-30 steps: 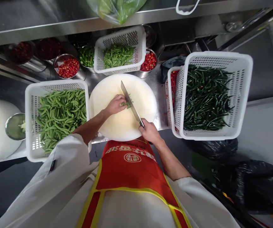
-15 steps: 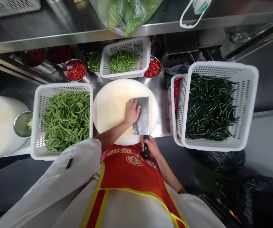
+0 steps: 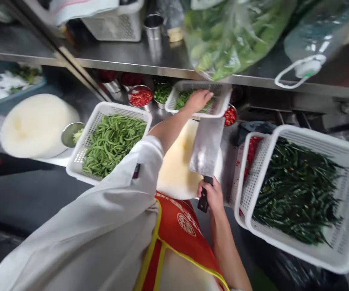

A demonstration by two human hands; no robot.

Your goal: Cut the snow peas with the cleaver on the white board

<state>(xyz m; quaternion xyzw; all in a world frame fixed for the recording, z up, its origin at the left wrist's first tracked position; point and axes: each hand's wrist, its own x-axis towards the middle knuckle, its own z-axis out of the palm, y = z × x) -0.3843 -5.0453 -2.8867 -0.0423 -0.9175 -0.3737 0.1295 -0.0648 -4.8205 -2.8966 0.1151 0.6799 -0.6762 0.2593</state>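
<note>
My left hand (image 3: pixel 199 100) is over the small white basket (image 3: pixel 174 106) at the back, fingers stretched to the right above cut green bean pieces (image 3: pixel 182 99). What lies under the palm is hidden. Gripping the black handle of a cleaver (image 3: pixel 207 145), my right hand (image 3: pixel 215 195) is at the near right of the round white cutting board (image 3: pixel 174 169). The broad blade is held over the board's right side, its far end close to the small basket's front rim. My left forearm covers part of the board.
A basket of whole green pods (image 3: pixel 113 141) stands left, a large basket of dark green chillies (image 3: pixel 295 194) right. Bowls of chopped red chillies (image 3: pixel 140 97) line the back. A bag of green vegetables (image 3: pixel 237 36) overhangs the shelf edge (image 3: pixel 168 70). Another round board (image 3: pixel 37 125) is far left.
My left hand has gone from the board, beside the blade, to the small basket at the back. The cleaver has come up off the board in my right hand. The view has turned left.
</note>
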